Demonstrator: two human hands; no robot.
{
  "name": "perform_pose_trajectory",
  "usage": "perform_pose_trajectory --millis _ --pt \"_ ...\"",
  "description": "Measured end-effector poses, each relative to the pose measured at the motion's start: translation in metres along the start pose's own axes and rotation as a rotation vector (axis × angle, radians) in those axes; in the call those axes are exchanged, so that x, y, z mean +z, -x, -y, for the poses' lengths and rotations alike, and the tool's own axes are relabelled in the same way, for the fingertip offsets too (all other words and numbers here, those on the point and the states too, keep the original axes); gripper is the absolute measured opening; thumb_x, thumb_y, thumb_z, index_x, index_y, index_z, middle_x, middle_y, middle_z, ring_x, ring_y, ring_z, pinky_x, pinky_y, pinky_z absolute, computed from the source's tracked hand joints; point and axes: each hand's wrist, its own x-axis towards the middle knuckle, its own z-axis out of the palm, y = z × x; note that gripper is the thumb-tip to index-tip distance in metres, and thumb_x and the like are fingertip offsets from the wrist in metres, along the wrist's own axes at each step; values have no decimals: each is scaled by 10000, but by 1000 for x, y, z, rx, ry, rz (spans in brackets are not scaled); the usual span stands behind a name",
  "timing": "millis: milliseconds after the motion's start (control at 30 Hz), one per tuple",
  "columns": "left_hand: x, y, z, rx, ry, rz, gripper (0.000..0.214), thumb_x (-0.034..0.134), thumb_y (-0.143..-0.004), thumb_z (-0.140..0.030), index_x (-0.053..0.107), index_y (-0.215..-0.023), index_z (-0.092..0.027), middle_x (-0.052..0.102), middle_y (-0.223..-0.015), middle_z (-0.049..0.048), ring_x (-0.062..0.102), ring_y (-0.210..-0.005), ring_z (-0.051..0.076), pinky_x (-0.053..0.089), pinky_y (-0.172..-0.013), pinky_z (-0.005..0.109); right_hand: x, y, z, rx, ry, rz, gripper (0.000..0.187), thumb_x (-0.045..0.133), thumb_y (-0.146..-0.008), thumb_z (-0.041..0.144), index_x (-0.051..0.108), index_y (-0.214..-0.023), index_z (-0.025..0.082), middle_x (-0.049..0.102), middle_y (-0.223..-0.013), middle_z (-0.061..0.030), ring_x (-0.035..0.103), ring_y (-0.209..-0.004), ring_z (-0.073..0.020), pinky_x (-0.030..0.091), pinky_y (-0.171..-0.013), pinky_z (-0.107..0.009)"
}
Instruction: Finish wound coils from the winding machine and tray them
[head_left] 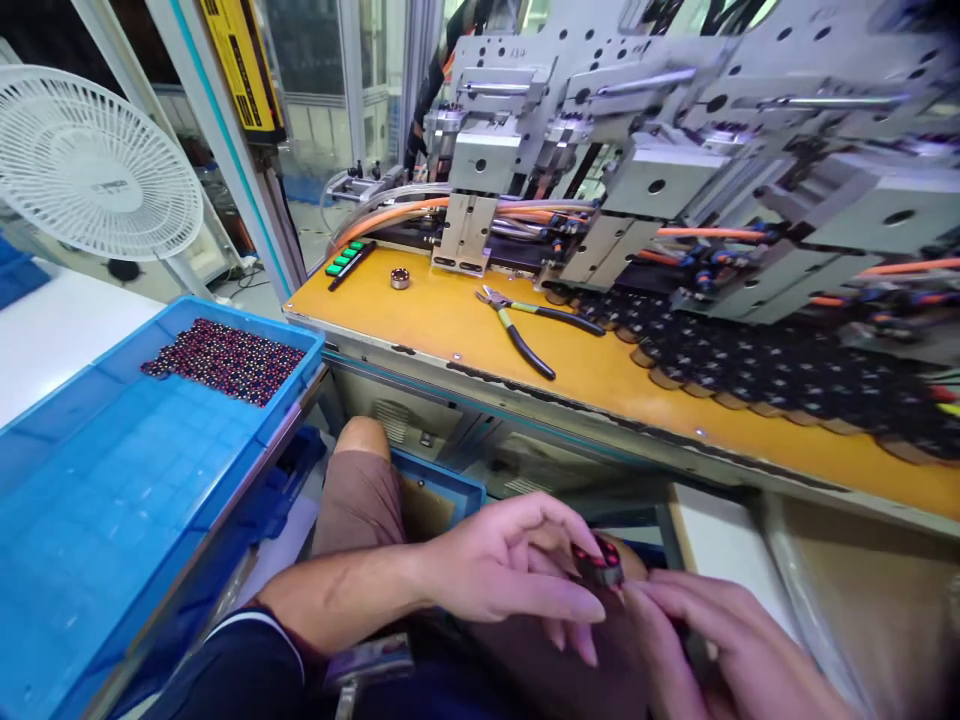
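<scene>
A yellow-orange tabletop (420, 318) runs along the foot of a metal machine (486, 160), whose blocks and orange tubes (409, 212) crowd its back edge. In the room at left stand a white fan (97, 170) and a white table (52, 335); a blue tray (97, 480) there carries a heap of small dark-red pieces (225, 360). Pliers (517, 325) lie spread mid-tabletop, a small metal ring (400, 278) and a green-and-black strip (346, 263) to their left; overlapping dark discs (750, 360) cover the right stretch. Over the lap, the left hand (510, 565) holds a dark round part (602, 568) with red spots at its fingertips. The right hand (720, 630) is bent just beside it; its grip I cannot tell.
</scene>
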Motion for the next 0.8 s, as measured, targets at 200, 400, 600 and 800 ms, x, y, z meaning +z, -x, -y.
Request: perform_pose_trajectory --millis 200,400,600,800 --pt "35 12 4 364 -90 -252 416 867 -633 -83 470 -735 -151 699 -1070 58 723 -961 176 586 -820 307 -8 -15 4 15 -178 -72 58 529 -949 189 587 -942 184 666 -780 -43 669 -663 -130 533 -569 -203" --pt "59 39 -2 382 -26 -445 335 810 -758 -337 597 -957 -172 744 -1025 69 679 -1101 216 517 -930 355 -11 -26 18 -226 -381 -122 178 509 -965 170 594 -809 179 671 -707 -18 651 -628 -106 522 -606 -197" --pt "64 64 14 -7 -50 -295 476 745 -760 -541 627 -921 -109 686 -674 34 647 -512 132 494 -551 238 -23 -27 35 -302 -414 -99 341 412 -1031 236 593 -744 207 654 -636 9 604 -548 -92 495 -550 -206" --pt "78 92 4 229 -263 -348 250 712 -859 -243 555 -1039 -169 708 -707 1 711 -597 118 548 -569 184 -22 -28 59 -362 -396 -149 237 449 -1006 175 600 -823 182 658 -694 -5 632 -641 -103 508 -623 -203"
